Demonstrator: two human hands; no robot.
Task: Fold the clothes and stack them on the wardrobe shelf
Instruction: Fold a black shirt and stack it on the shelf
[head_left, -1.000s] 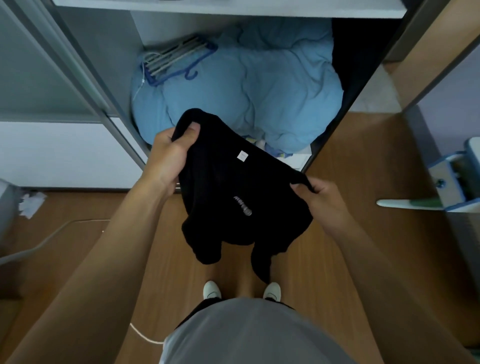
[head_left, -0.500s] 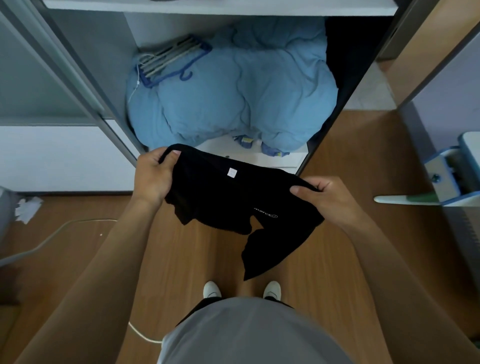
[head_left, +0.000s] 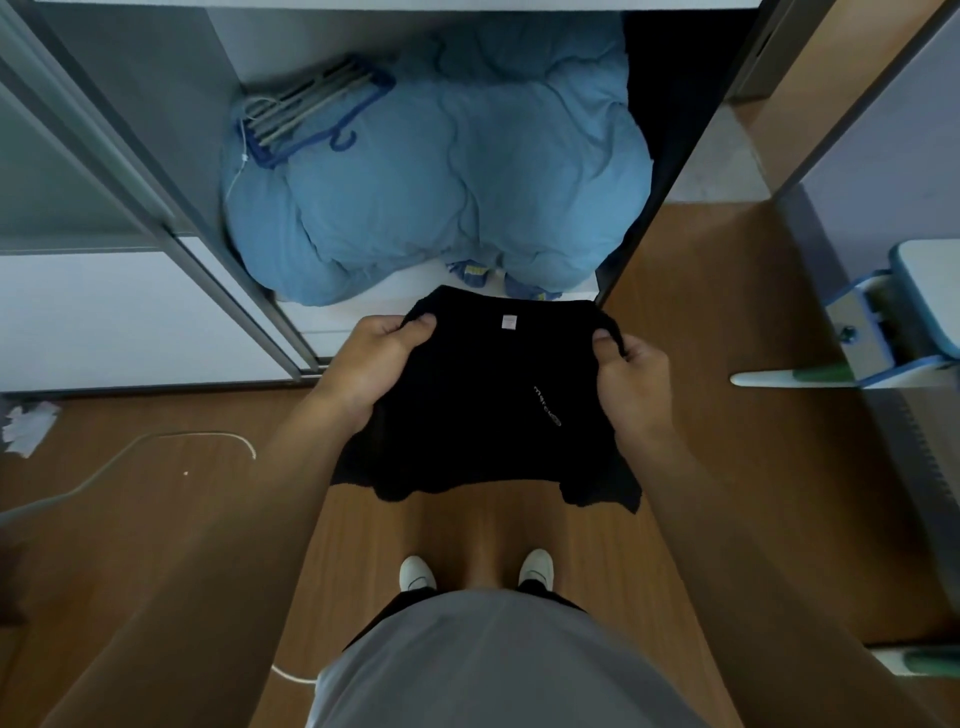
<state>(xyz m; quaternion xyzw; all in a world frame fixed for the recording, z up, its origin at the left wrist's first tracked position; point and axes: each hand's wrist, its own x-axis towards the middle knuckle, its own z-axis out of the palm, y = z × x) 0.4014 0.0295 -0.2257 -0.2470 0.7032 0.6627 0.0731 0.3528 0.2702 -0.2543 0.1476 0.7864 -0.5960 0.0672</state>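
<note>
Since the black soft-fabric garment (head_left: 493, 405) with the little white label is only held by its top edge, I'd say the biggest risk here is a sloppy fold. The left hand (head_left: 379, 358) pinches the far-left corner and the right hand (head_left: 631, 374) pinches the far-right corner. Both have the thumb on the near side and fingers curled round the cloth, so both are clamped on it. The garment hangs in the air between them, over the brown wooden floor (head_left: 701, 312), just on the near side of the open grey wardrobe (head_left: 156, 130). The bottom hem looks uneven, with the right corner drooping lower. If it gets doubled over like that, the halves probably won't line up. A corner pinch can also slip, and then it lands on the floor. The other worry is that the puffy light blue duvet (head_left: 441, 192) fills the lower compartment, with a bundle of blue plastic hangers (head_left: 311, 114) sitting on its far left. Anything stacked on that lump would likely slide off or snag. I can't really see a proper free shelf from here.
</note>
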